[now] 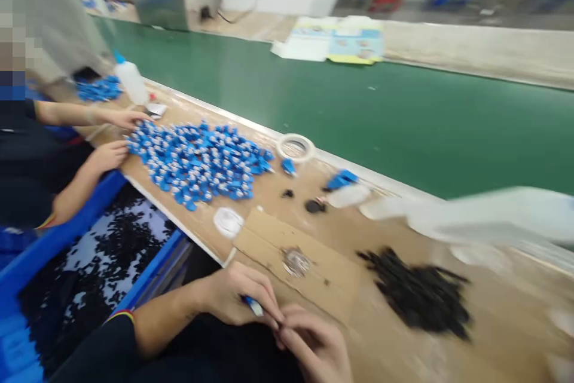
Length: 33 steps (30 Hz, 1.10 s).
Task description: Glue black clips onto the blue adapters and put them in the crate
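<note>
My left hand (233, 294) is closed around a small blue-and-white part (253, 305), whose pale end shows below the fingers. My right hand (316, 341) meets it fingertip to fingertip in a pinch; whatever lies between those tips is too small and blurred to make out. Just beyond both hands is a flat piece of cardboard (273, 236) with a small heap of shiny clear bits (296, 262) on it. To the right a pile of thin black pieces (421, 293) lies on the brown table top. Farther left spreads a big pile of blue parts with white tips (201, 159).
At left a co-worker's hands (110, 155) touch the blue pile. A tape roll (296, 149), white bottle (132, 81) and clear plastic bag (502, 215) lie along the green conveyor belt (426, 126). A blue crate (58, 233) of black pieces stands below the table edge.
</note>
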Motion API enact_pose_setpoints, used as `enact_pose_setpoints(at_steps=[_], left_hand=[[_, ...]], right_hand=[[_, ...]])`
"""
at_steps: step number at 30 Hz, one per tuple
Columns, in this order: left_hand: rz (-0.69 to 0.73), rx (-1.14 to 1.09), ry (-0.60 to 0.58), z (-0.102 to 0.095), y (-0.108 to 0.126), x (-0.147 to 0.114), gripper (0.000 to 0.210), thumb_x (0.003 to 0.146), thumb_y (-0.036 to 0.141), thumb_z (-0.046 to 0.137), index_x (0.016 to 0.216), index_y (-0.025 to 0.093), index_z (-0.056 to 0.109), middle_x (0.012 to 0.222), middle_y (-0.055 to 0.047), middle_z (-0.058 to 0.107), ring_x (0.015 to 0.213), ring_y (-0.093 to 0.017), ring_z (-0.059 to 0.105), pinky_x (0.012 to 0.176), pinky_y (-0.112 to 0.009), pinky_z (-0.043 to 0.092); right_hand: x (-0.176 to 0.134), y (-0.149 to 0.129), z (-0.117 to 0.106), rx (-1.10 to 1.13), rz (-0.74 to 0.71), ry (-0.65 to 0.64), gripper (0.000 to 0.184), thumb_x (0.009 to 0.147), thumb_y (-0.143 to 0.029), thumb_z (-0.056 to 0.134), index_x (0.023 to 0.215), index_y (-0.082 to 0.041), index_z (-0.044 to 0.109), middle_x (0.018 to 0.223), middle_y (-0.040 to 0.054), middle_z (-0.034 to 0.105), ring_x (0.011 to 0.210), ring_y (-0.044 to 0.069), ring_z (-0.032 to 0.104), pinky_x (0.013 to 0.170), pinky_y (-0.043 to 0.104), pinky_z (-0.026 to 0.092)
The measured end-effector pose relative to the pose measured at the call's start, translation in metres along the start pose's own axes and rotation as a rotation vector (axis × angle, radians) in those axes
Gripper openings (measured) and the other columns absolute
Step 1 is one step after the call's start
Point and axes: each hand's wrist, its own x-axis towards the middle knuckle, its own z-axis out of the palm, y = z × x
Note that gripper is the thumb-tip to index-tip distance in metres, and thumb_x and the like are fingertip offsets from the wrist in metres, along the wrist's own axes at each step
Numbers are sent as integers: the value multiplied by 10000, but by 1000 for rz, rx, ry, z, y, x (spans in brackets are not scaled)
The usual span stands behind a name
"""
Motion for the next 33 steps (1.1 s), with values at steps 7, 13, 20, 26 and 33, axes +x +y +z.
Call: enact_pose_setpoints(at_steps=[7,13,20,26,33], left_hand=[[-73,16,341,-16,-23,-4,201,855,279,820,1020,184,756,777,-28,664,685,-135,614,655,-243,494],[-157,-468,441,-27,-52,-5,433,847,297,744,1252,247,601,940,-19,581,789,-133,565,671,-229,468],[-229,-595,474,-24,-52,-4,311,854,238,694,1137,246,566,959,-19,578,783,-136,578,627,-226,442],[-225,-598,479,-24,-51,-3,282,881,264,696,1129,237,564,961,-19,589,774,-127,585,623,-223,443],[-192,-611,470,-22,-52,-3,254,906,248,679,1140,239,579,969,-17,589,755,-114,585,620,-219,454]], right_hand=[[14,-2,-26,-323,-140,435,65,887,-256,751,839,-240,792,842,67,805,734,219,775,645,311,646],[35,-8,-53,-933,-327,375,120,971,-197,653,939,-232,763,914,53,810,822,193,783,768,302,656],[49,-7,-56,-1099,-423,230,110,979,-143,639,983,-209,726,933,61,795,821,184,763,742,290,624],[49,-7,-57,-1131,-428,210,102,981,-143,641,987,-204,722,934,62,793,819,185,757,739,290,615],[49,-6,-57,-1156,-430,196,110,986,-146,639,995,-198,735,937,65,799,825,182,757,748,289,609]])
